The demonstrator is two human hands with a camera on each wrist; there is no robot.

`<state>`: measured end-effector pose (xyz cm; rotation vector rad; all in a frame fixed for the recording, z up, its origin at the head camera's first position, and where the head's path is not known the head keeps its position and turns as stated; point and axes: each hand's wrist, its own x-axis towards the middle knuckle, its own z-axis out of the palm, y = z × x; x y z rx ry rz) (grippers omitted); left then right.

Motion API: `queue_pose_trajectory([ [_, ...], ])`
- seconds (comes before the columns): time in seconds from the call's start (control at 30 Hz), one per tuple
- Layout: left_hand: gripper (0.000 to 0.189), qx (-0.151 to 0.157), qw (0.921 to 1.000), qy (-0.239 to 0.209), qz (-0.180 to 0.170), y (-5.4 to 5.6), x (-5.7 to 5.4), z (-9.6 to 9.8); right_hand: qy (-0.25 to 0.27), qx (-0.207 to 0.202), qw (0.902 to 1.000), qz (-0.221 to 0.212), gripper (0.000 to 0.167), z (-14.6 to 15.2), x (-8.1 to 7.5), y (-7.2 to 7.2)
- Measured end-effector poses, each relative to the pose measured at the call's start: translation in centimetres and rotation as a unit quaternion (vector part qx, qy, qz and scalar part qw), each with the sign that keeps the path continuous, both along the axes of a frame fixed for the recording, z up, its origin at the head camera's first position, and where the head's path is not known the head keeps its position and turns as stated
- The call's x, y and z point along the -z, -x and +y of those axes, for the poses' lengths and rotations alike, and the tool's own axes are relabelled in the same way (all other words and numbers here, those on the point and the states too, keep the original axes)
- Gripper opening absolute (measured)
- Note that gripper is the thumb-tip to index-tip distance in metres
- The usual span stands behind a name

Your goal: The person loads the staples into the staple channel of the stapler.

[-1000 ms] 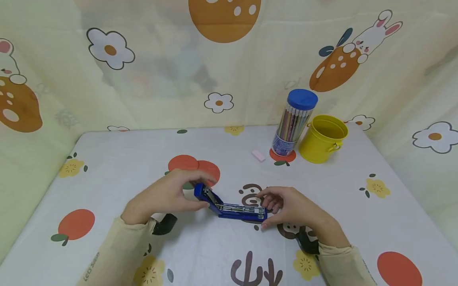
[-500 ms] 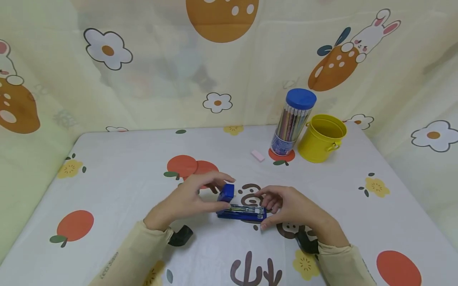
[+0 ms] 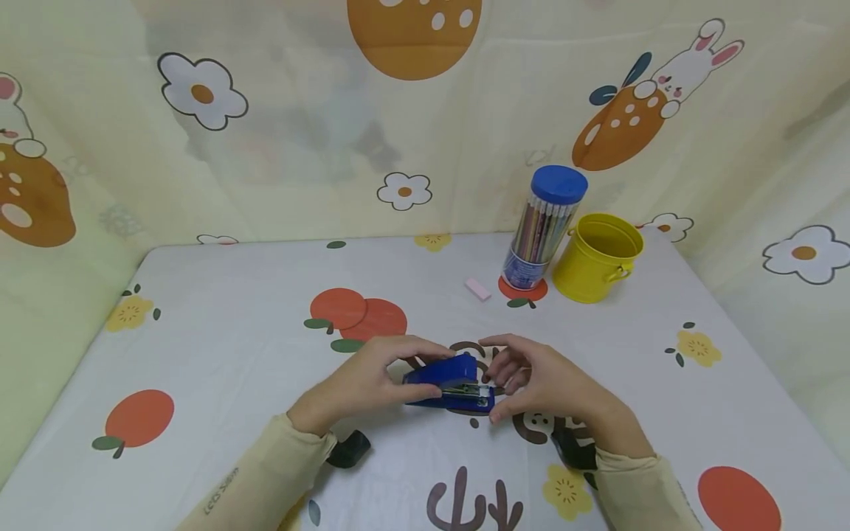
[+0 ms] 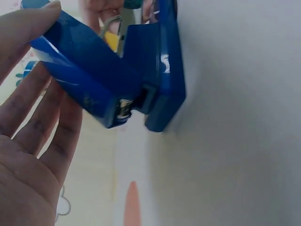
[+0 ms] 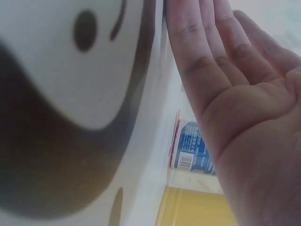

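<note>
A blue stapler point(image 3: 441, 372) rests on the table with its top arm raised at an angle over the base. The metal staple track point(image 3: 468, 391) shows between the two. My left hand point(image 3: 372, 380) grips the top arm from the left, its thumb on the near side. In the left wrist view the thumb presses the arm of the stapler point(image 4: 89, 70), with the fingers behind it. My right hand point(image 3: 544, 380) lies around the stapler's front end, thumb and forefinger spread apart and the other fingers loosely bent. Whether it touches the base cannot be told.
Behind the hands stand a clear tub of pencils point(image 3: 541, 228) with a blue lid and a yellow bucket point(image 3: 598, 258). A small pink eraser point(image 3: 478, 289) lies left of the tub. Patterned cloth point(image 3: 299, 147) hangs behind the table.
My left hand has swung the stapler's top arm from tipped back at the left, through upright, over to the right above the base. The right hand has hardly moved.
</note>
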<state>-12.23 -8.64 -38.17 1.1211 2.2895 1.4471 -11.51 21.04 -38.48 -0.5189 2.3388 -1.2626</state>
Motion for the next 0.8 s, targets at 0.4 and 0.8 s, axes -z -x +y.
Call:
queue_pose_trajectory([
  [0.4, 0.038, 0.003, 0.9988, 0.046, 0.018, -0.4, 1.3, 0.9, 0.021, -0.007, 0.9997, 0.009, 0.104, 0.0, 0.2, 0.2],
  [0.8, 0.032, -0.052, 0.9972, 0.052, 0.013, -1.2, 1.1, 2.0, 0.020, -0.011, 0.9996, 0.018, 0.105, -0.1, 0.3, 0.1],
])
